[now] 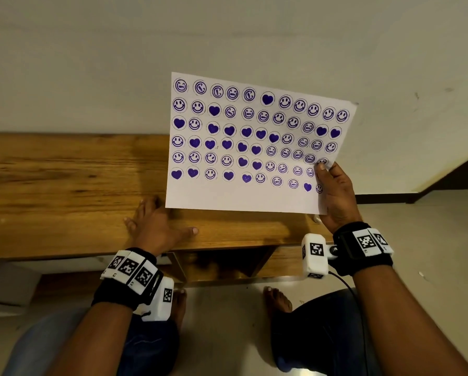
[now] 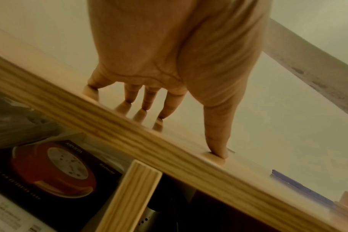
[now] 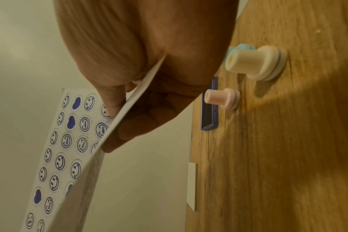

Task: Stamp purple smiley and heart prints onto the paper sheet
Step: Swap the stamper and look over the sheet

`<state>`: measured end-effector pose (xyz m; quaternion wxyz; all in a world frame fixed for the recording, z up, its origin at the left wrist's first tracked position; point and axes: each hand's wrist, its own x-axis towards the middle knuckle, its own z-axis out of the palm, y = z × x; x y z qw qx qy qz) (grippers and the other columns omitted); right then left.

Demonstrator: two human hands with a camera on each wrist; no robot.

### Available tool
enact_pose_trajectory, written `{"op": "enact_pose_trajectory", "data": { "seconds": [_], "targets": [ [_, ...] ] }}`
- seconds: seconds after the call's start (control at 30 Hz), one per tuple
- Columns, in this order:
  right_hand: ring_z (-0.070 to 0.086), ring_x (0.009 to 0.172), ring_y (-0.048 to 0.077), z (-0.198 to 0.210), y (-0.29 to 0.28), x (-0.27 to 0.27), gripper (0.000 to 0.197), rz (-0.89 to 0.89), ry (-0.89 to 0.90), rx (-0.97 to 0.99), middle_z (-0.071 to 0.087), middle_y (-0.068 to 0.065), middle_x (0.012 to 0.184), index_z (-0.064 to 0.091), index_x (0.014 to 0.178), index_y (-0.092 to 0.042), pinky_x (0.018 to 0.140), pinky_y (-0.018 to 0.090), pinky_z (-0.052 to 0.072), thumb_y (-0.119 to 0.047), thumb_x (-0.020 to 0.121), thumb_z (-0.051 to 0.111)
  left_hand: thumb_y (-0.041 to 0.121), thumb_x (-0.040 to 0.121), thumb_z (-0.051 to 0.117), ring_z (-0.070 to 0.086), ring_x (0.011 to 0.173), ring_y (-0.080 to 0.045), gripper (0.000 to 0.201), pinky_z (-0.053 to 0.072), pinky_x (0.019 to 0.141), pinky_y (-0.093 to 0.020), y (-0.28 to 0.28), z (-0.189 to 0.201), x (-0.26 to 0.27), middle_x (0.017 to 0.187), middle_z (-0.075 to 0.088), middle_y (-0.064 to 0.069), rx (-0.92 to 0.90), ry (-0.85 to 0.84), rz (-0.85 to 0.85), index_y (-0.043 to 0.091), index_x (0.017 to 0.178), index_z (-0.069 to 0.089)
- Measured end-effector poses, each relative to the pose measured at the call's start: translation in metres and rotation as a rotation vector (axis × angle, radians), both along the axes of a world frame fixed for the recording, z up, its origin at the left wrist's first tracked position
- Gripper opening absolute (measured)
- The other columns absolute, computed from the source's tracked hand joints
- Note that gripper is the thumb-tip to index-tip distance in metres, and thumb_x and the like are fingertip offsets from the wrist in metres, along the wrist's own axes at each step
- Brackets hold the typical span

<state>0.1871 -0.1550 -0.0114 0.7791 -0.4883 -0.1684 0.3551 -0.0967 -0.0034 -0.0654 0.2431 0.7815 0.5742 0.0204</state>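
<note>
A white paper sheet [image 1: 247,198] covered with several rows of purple smiley and heart prints is lifted off the wooden table [image 1: 64,185] and tilted up toward me. My right hand [image 1: 325,172] pinches its right edge, thumb on the printed face and fingers behind. In the right wrist view the paper [image 3: 69,141] hangs from that right hand [image 3: 125,119]. On the table beside it stand a cream stamp [image 3: 254,62], a pink stamp [image 3: 222,98], a teal stamp [image 3: 244,47] and a purple ink pad [image 3: 209,113]. My left hand [image 1: 162,215] lies flat on the table, fingers spread, holding nothing.
The table's front edge [image 2: 129,133] runs just under my left hand [image 2: 169,109]. Below it is a shelf holding a box with a red clock picture [image 2: 54,169]. A pale wall rises behind the table. My knees and bare feet are below the front edge.
</note>
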Motion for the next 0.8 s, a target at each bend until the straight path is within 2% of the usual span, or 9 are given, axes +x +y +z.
{"op": "enact_pose_trajectory", "data": {
  "seconds": [0.13,0.23,0.33,0.5,0.53,0.6,0.67,0.73,0.8],
  "targets": [
    [0.062,0.113,0.041,0.002,0.0,-0.002,0.04,0.001,0.001,0.009,0.056,0.026,0.137,0.046,0.14,0.001,0.065,0.031,0.06,-0.011,0.103,0.048,0.06,0.066,0.076,0.005,0.146,-0.032,0.105,0.0,0.115,-0.061,-0.002,0.003,0.0,0.158,0.011,-0.008,-0.013,-0.018,0.013,0.031,0.15,0.02],
    [0.063,0.098,0.038,0.003,-0.001,-0.003,0.04,0.018,-0.01,-0.002,0.054,0.028,0.138,0.045,0.141,0.002,0.049,0.021,0.054,-0.012,0.103,0.045,0.061,0.067,0.075,0.005,0.146,-0.031,0.103,0.001,0.115,-0.061,-0.003,0.004,0.001,0.158,0.012,-0.008,-0.017,-0.001,0.004,0.031,0.149,0.021],
    [0.066,0.093,0.034,0.0,-0.001,-0.001,0.041,0.033,-0.026,-0.012,0.055,0.028,0.137,0.044,0.141,0.001,0.046,0.02,0.052,-0.014,0.103,0.047,0.059,0.067,0.076,0.005,0.147,-0.03,0.104,0.0,0.116,-0.06,-0.002,0.004,0.0,0.158,0.012,-0.007,-0.035,-0.025,0.018,0.03,0.15,0.02],
    [0.066,0.108,0.036,-0.005,0.002,0.003,0.024,0.033,-0.04,-0.05,0.064,0.022,0.129,0.062,0.123,-0.011,0.067,0.033,0.061,-0.011,0.101,0.051,0.057,0.064,0.079,0.012,0.146,-0.031,0.101,0.0,0.115,-0.06,-0.002,0.006,-0.001,0.156,0.02,-0.007,-0.061,-0.078,0.032,0.029,0.147,0.028],
    [0.068,0.105,0.034,-0.008,0.003,0.003,0.022,0.037,-0.056,-0.082,0.067,0.019,0.124,0.064,0.12,-0.012,0.069,0.034,0.062,-0.01,0.101,0.053,0.06,0.062,0.078,0.018,0.144,-0.032,0.096,0.004,0.115,-0.061,0.003,0.003,-0.004,0.154,0.025,-0.007,-0.087,-0.085,0.023,0.03,0.143,0.035],
    [0.072,0.097,0.03,-0.017,0.005,0.005,0.023,0.039,-0.098,-0.171,0.072,0.016,0.114,0.065,0.12,-0.007,0.07,0.036,0.062,-0.01,0.099,0.056,0.063,0.058,0.071,0.036,0.136,-0.029,0.086,0.023,0.112,-0.062,0.016,-0.006,-0.011,0.148,0.038,-0.004,-0.131,-0.123,0.016,0.029,0.133,0.049],
    [0.072,0.097,0.031,-0.028,0.007,0.007,0.023,0.035,-0.118,-0.256,0.073,0.016,0.112,0.065,0.119,-0.004,0.076,0.041,0.061,-0.01,0.098,0.059,0.033,0.065,0.07,0.044,0.13,-0.024,0.074,0.035,0.11,-0.051,0.024,-0.003,-0.015,0.145,0.045,-0.003,-0.169,-0.261,0.085,0.023,0.136,0.05],
    [0.072,0.099,0.033,-0.037,0.01,0.007,0.021,0.032,-0.15,-0.343,0.073,0.016,0.111,0.067,0.116,-0.006,0.083,0.046,0.06,-0.011,0.097,0.062,0.001,0.078,0.059,0.038,0.136,-0.023,0.068,0.031,0.114,-0.042,0.023,0.003,-0.017,0.148,0.041,-0.005,-0.208,-0.352,0.143,0.015,0.143,0.042],
    [0.073,0.096,0.029,-0.042,0.013,0.004,0.015,0.038,-0.198,-0.421,0.076,0.009,0.105,0.068,0.11,-0.012,0.083,0.044,0.059,-0.014,0.097,0.063,-0.002,0.083,0.055,0.032,0.139,-0.022,0.065,0.025,0.116,-0.039,0.024,0.001,-0.018,0.151,0.036,-0.004,-0.22,-0.387,0.156,0.014,0.145,0.039]
  ]
}}
